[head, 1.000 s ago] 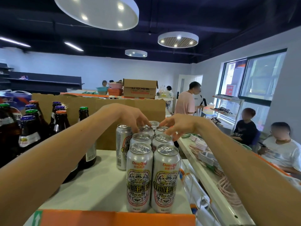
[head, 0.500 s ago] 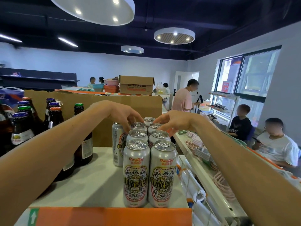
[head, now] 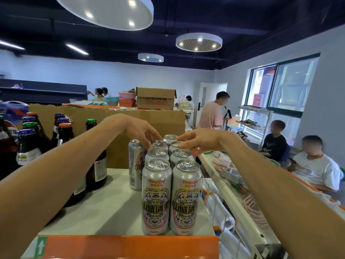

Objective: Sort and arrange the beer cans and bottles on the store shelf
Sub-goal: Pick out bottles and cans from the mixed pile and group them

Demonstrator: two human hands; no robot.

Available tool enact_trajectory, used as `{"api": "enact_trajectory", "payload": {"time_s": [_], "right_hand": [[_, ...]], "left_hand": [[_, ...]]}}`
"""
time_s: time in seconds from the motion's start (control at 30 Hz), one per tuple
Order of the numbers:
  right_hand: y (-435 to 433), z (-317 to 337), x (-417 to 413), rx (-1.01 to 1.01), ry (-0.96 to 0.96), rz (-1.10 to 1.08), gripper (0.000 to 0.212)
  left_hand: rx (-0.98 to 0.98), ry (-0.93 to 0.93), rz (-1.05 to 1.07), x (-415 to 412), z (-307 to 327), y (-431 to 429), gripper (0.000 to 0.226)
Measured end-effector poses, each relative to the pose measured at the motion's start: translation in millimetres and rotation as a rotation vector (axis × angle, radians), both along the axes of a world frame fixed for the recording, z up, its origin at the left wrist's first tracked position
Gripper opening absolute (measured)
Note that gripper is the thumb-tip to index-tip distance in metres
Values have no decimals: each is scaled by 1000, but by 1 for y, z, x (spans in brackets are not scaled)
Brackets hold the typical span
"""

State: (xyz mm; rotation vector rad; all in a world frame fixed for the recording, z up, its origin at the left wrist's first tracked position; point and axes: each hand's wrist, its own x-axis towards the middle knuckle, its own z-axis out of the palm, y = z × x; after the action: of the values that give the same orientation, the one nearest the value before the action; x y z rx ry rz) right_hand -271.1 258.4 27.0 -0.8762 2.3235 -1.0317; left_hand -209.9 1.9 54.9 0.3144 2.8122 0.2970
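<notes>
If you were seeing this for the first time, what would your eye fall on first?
The double row of silver beer cans on the white shelf stands out, left hand and right hand touching the rear can tops. Dark bottles with coloured caps stand at left.

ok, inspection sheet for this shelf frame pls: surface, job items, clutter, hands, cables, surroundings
Surface: white shelf board, orange front strip, brown cardboard sheet standing behind.
Job's things: silver printed beer cans upright in two rows running front to back; lone can left of the rows; dark glass bottles with coloured caps further left.
Clutter: pink looped items on the lower shelf at right, kind unclear.
Hands: left hand and right hand have fingertips on the rear can tops; no grip seen.
Cables: nothing seen.
Surroundings: brown cardboard box, person in pink shirt standing, seated people at right.
</notes>
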Motion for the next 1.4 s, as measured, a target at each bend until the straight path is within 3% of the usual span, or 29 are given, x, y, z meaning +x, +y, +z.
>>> {"api": "enact_trajectory", "payload": {"time_s": [0.23,0.6,0.7,0.8,0.87,1.0,1.1,1.23,1.4], "right_hand": [[5,-13,3,-68,11,3,41],[7,-18,-3,-108,-56,-16,31],[-2,-10,-11,-108,137,-163,51],[-17,-7,-27,-197,264,-271,47],[-29,-7,-30,-156,263,-248,45],[-51,-12,-39,109,315,-149,69],[-61,-17,-44,39,287,-161,75],[-60,-18,-51,-7,347,-194,67],[-43,-18,-58,-2,368,-222,71]], "left_hand": [[3,1,6,1,2,-1,50],[30,-19,28,7,0,2,61],[52,25,83,9,4,-7,80],[-52,21,152,10,-2,-19,78],[18,62,187,8,-11,-29,69],[217,135,229,4,-17,-36,60],[239,227,227,-5,-25,-32,63],[304,351,268,-22,-41,-29,66],[406,353,270,-33,-48,-13,56]]}}
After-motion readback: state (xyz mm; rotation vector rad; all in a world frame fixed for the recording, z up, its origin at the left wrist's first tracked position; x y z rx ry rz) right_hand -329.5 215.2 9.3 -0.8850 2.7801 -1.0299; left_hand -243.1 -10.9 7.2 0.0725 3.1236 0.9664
